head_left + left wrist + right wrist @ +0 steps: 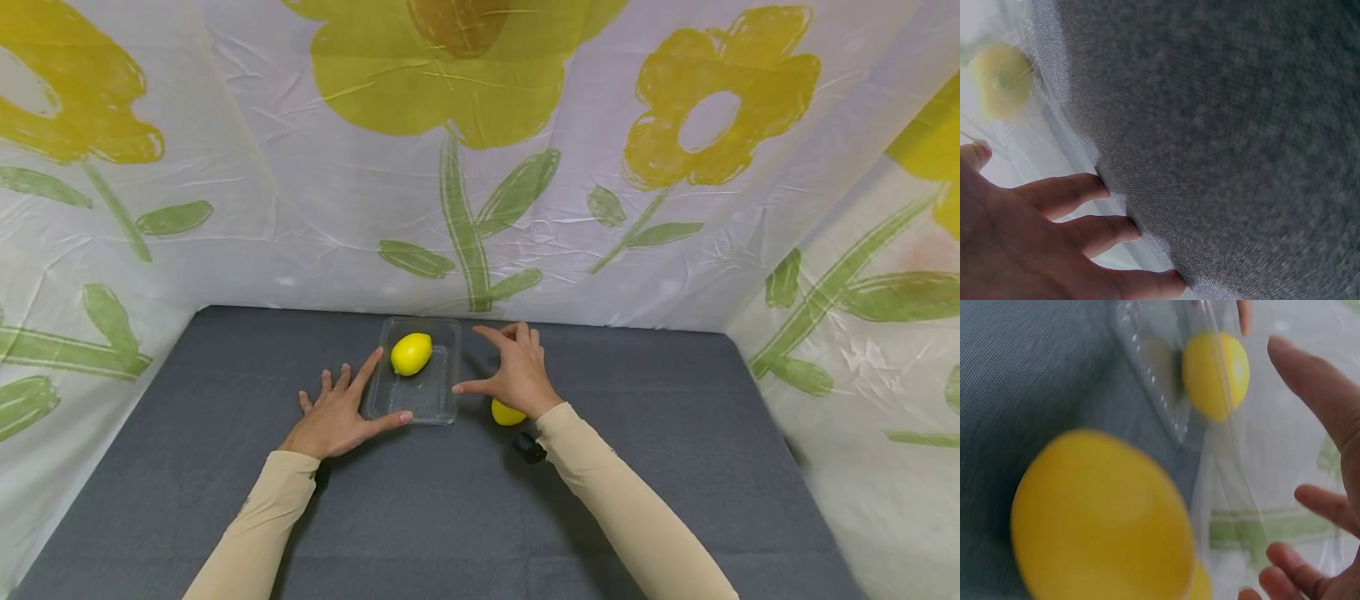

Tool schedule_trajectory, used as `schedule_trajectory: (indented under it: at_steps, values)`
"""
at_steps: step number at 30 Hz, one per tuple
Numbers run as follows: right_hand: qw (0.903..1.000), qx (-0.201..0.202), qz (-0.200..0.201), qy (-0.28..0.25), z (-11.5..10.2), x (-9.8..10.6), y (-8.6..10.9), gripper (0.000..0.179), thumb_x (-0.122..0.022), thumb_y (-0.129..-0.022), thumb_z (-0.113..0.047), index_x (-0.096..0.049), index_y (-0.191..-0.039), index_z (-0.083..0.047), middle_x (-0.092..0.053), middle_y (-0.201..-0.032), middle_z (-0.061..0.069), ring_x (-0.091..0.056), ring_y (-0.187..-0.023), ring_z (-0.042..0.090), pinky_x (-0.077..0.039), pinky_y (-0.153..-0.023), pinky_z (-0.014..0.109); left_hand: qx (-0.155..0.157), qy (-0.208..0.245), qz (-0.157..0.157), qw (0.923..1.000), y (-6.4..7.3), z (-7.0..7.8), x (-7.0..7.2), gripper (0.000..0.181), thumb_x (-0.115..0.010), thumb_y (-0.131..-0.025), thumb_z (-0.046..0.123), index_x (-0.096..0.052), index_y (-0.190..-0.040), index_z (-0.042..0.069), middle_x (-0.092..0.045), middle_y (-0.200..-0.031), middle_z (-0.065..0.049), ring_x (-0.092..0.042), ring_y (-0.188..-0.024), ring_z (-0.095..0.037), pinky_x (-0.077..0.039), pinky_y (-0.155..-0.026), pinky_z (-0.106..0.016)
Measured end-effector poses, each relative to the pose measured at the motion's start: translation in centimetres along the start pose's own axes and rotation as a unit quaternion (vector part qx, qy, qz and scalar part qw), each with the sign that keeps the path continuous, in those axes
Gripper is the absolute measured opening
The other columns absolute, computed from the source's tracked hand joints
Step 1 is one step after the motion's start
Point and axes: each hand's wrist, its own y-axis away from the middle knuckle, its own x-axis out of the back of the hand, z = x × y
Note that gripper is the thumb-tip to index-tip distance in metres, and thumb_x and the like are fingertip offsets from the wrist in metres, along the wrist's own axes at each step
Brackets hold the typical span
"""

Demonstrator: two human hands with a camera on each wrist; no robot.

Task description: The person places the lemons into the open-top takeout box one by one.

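A clear plastic container (426, 406) lies on the dark cloth with a yellow lemon (411, 354) inside it. My left hand (337, 417) is at its left side, fingers spread, with the index finger along the left rim and the thumb at the front rim. To the right of the container hovers my right hand (517, 372), thumb and fingers apart, nothing between them. Another lemon (507, 412) lies beneath the right wrist, partly covered by it. In the right wrist view that lemon (1100, 515) looms large, with a sliver of more yellow (1200, 584) behind it.
A dark grey cloth (450, 517) covers the table. White sheeting with painted yellow flowers (330, 233) hangs behind the table's back edge and along both sides. A small black object (529, 448) shows at the right wrist.
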Motion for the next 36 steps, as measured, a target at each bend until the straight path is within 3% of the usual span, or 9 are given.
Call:
schedule_trajectory:
  at_steps: [9, 19, 25, 36]
  values:
    - [0.9999, 0.015, 0.004, -0.001, 2.1, 1.7, 2.3, 0.091, -0.096, -0.065, -0.047, -0.060, -0.144, -0.018, -0.048, -0.122, 0.012, -0.038, -0.110, 0.031, -0.031, -0.090, 0.050, -0.008, 0.007, 0.002, 0.9999, 0.3, 0.0, 0.2, 0.114, -0.059, -0.080, 0.083, 0.003, -0.164, 0.035, -0.012, -0.159, -0.040, -0.001, -0.142, -0.067, 0.000, -0.098, -0.088]
    - [0.9997, 0.015, 0.014, 0.012, 3.7, 2.1, 4.2, 0.083, -0.096, -0.065, -0.045, -0.067, -0.136, -0.015, -0.050, -0.126, 0.014, -0.039, -0.110, 0.033, -0.030, -0.087, 0.052, -0.011, 0.012, 0.000, 0.9999, 0.2, -0.2, 0.2, 0.114, -0.058, -0.080, 0.084, 0.003, -0.164, 0.037, -0.011, -0.160, -0.040, 0.000, -0.143, -0.066, 0.002, -0.098, -0.088]
    - [0.9985, 0.005, 0.051, 0.017, 4.4, 1.6, 5.2, 0.080, -0.096, -0.064, -0.047, -0.070, -0.130, -0.011, -0.052, -0.120, 0.014, -0.040, -0.105, 0.034, -0.030, -0.085, 0.052, -0.012, 0.012, 0.000, 0.9998, 0.2, -0.1, 0.2, 0.114, -0.058, -0.080, 0.084, 0.004, -0.164, 0.037, -0.012, -0.160, -0.039, 0.000, -0.143, -0.066, 0.001, -0.098, -0.088]
    - [0.9899, -0.049, 0.119, 0.059, 4.6, -0.4, 6.7, 0.083, -0.094, -0.060, -0.057, -0.073, -0.123, -0.008, -0.053, -0.115, 0.019, -0.042, -0.100, 0.037, -0.031, -0.080, 0.052, -0.011, 0.014, -0.006, 0.9998, 0.2, -0.1, 0.2, 0.114, -0.057, -0.080, 0.085, 0.005, -0.163, 0.039, -0.010, -0.160, -0.039, 0.001, -0.143, -0.065, 0.002, -0.098, -0.087]
